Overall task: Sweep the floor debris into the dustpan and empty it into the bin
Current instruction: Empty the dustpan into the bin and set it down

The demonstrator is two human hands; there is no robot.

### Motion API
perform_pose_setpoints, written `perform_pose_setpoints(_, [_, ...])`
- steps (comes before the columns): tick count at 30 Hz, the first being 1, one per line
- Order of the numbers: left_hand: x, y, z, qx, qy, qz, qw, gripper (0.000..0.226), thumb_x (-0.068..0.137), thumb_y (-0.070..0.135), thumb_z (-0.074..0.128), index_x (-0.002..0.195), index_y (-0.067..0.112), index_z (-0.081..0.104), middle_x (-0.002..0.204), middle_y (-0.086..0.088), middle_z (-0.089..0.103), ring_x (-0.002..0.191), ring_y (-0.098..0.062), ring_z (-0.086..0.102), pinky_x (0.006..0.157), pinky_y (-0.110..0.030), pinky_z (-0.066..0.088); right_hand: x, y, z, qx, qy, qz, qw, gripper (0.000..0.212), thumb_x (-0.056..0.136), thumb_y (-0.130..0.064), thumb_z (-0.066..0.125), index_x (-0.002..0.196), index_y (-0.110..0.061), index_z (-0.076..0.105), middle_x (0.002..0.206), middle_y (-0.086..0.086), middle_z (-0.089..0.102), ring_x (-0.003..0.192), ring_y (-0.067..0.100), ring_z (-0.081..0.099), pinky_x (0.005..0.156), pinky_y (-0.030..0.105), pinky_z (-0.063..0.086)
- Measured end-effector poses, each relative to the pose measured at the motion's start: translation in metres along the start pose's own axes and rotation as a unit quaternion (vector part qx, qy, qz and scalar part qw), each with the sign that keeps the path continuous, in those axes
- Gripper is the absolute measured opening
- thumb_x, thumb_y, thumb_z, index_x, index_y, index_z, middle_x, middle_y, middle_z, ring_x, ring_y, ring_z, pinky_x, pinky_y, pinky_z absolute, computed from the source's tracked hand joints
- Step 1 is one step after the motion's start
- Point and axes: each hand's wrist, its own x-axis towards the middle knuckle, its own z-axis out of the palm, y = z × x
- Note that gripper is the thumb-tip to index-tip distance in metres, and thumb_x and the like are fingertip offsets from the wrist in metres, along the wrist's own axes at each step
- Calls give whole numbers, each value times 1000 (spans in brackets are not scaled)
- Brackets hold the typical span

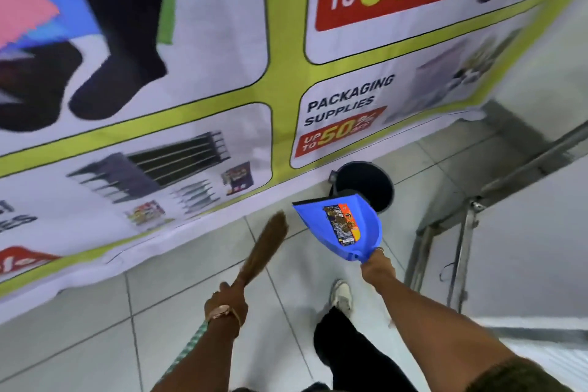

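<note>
Fingers of the right hand (377, 267) grip the dustpan (343, 226) over the bin (366, 181); left hand (226, 302) clasps the broom (261, 251).

The bin (366, 184) stands on the floor (191, 312) against the foot of the banner (206, 73). The dustpan (340, 226) is held just before the bin, overlapping its near rim. The broom (261, 251) lies left of the dustpan. A metal frame (461, 248) stands to the right. A shoe (342, 296) rests on the floor below the dustpan.
</note>
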Motion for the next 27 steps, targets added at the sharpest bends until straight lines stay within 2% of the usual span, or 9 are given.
perform_pose_setpoints(6, [56, 128, -20, 7, -26, -16, 1000, 66, 95, 20, 33, 151, 39, 5, 126, -6, 50, 115, -23, 57, 96, -35, 44, 123, -2, -79, -73, -25, 5, 997, 47, 96, -23, 48, 140, -8, 43, 146, 14, 45, 135, 30, 46, 110, 38, 42])
perform_pose_setpoints(9, [76, 162, -18, -17, -27, -39, 999, 67, 94, 23, 30, 150, 42, -2, 126, -3, 52, 114, -20, 57, 96, -33, 44, 171, -7, -94, -104, -36, 14, 994, 48, 94, -23, 49, 140, -10, 45, 146, 12, 46, 135, 29, 48, 111, 39, 42])
perform_pose_setpoints(14, [112, 200, 2, -14, -54, -51, 997, 73, 92, 32, 37, 149, 41, -7, 122, -4, 51, 110, -22, 59, 95, -34, 47, 242, -21, -91, -108, -66, 31, 991, 51, 95, -26, 48, 144, -13, 40, 149, 11, 42, 137, 31, 44, 113, 45, 39])
perform_pose_setpoints(21, [168, 227, 17, 30, -76, -45, 996, 68, 93, 19, 35, 150, 39, 3, 118, -7, 55, 105, -25, 62, 84, -34, 47, 317, -36, -72, -57, -63, 64, 994, 52, 99, -26, 43, 147, -10, 34, 152, 13, 38, 139, 34, 39, 112, 49, 35])
perform_pose_setpoints(27, [198, 234, 18, 56, -72, -38, 995, 78, 90, 16, 39, 149, 44, -4, 115, -7, 54, 99, -24, 63, 85, -35, 49, 341, -18, -52, 57, -62, 96, 992, 39, 100, -14, 35, 135, 0, 47, 138, 21, 51, 128, 37, 49, 103, 42, 42])
